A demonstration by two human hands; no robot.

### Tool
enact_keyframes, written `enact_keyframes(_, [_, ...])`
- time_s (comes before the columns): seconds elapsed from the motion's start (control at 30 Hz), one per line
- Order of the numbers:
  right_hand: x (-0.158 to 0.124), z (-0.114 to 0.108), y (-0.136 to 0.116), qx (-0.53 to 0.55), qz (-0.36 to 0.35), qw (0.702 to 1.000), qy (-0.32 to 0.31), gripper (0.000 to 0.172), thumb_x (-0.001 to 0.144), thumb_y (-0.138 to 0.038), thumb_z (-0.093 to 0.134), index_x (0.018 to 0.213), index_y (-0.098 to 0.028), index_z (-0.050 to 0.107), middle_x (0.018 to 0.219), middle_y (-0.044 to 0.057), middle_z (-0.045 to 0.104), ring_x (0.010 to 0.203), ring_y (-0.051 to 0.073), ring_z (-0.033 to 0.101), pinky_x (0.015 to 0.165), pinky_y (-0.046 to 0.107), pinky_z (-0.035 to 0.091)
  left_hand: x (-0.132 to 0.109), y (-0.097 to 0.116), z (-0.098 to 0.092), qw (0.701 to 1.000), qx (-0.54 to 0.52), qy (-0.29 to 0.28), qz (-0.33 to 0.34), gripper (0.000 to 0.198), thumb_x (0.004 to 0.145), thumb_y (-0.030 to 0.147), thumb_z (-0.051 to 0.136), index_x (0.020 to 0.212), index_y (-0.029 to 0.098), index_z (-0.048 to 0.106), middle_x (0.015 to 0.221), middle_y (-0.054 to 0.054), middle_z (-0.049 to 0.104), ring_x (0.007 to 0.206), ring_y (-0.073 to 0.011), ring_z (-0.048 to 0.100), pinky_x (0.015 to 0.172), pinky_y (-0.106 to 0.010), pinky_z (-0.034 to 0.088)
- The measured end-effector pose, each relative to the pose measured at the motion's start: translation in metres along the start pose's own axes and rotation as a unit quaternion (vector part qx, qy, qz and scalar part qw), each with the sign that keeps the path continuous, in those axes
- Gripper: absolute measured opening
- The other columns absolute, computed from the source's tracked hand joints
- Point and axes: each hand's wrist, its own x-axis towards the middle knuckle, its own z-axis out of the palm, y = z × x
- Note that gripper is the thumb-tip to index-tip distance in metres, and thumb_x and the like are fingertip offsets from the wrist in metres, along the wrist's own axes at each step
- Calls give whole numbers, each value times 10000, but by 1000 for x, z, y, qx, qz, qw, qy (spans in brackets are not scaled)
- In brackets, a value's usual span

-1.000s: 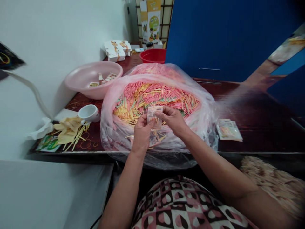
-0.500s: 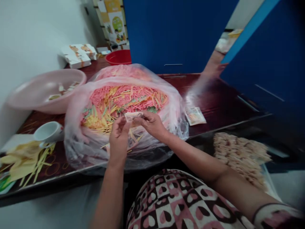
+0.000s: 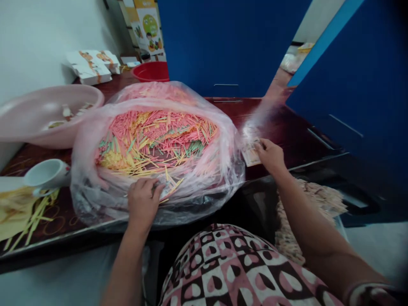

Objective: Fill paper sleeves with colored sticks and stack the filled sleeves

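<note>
A dark red wooden table (image 3: 287, 131) carries a big clear plastic bag (image 3: 79, 199) heaped with pink, yellow and green sticks (image 3: 153, 140). Beside and behind the bag sit a pale pink basin (image 3: 38, 131), a red basin (image 3: 149, 71) and white cardboard boxes (image 3: 91, 67), and a white cup (image 3: 46, 174) lies tilted just left of it. The left hand (image 3: 143, 202) rests on the bag's near lip, curled over a few loose sticks, though any grip on them cannot be told. The right hand (image 3: 270, 157) is beside the bag, its fingertips (image 3: 259, 145) at a small paper packet (image 3: 251, 156) on the table, and whether they hold it is also unclear.
</note>
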Motion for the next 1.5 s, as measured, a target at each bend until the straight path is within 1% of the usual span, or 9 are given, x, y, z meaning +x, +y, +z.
enact_keyframes(0.13, [1,8,-1,-32,-68,994,81,390,863,-343,553,1161,-143,706,1215,235,711,1164,360,641,1018,546,501,5,1,2,999,8,-36,-14,186,926,348,611,881,224,742,932,-93,734,927,-286,632,886,-419,488])
enact_keyframes(0.23, [-4,10,-37,64,-124,987,77,356,908,-350,530,1155,-173,715,1187,192,730,1160,330,665,1052,534,496,7,2,-2,998,5,-53,-33,142,914,279,620,842,221,728,891,-87,718,923,-284,616,870,-408,478])
enact_keyframes(0.3, [-20,13,-76,161,-147,976,9,317,923,-396,551,1075,-201,749,1072,131,762,1009,278,701,976,468,532,6,2,-4,998,-13,-44,-49,152,918,252,611,811,220,713,870,-76,712,912,-272,617,855,-392,474])
enact_keyframes(0.43, [-68,36,-162,298,-177,905,-247,394,936,-544,595,829,-200,754,825,60,733,789,202,663,775,322,512,4,3,-5,996,-37,29,-74,165,938,262,619,800,218,698,861,-66,715,909,-262,629,855,-385,470])
enact_keyframes(0.6, [-102,78,-230,307,-219,848,-373,507,901,-645,622,697,-189,705,660,8,616,671,145,529,639,268,372,9,14,-9,992,-67,91,-64,162,950,325,652,836,219,696,1000,-82,746,1036,-273,651,988,-424,458])
enact_keyframes(0.77, [-102,89,-233,372,-149,808,-432,427,844,-596,684,713,-190,704,638,-19,558,616,122,456,593,263,347,6,21,-17,965,-232,73,-94,204,888,320,708,1067,222,697,1262,-101,716,1217,-269,632,1091,-428,450])
enact_keyframes(1.03, [-118,82,-230,407,-154,772,-464,390,786,-595,751,739,-210,712,715,5,633,677,148,534,654,281,434,-12,9,-29,883,-421,-43,-204,144,795,276,765,931,229,758,878,-16,756,803,-197,664,741,-290,507])
enact_keyframes(1.33, [-115,97,-253,256,-287,822,-420,721,919,-809,427,512,-213,422,516,-21,372,523,109,350,548,292,244,-11,-5,-43,893,-403,-34,-197,154,868,352,726,937,234,797,846,-29,764,797,-209,664,746,-303,512])
enact_keyframes(1.5, [-86,126,-282,161,-322,845,-396,474,1054,-435,430,741,-177,676,719,31,631,684,154,542,655,287,352,0,-22,-35,973,-208,4,-102,84,891,247,654,821,220,694,951,-65,754,981,-262,664,950,-397,498])
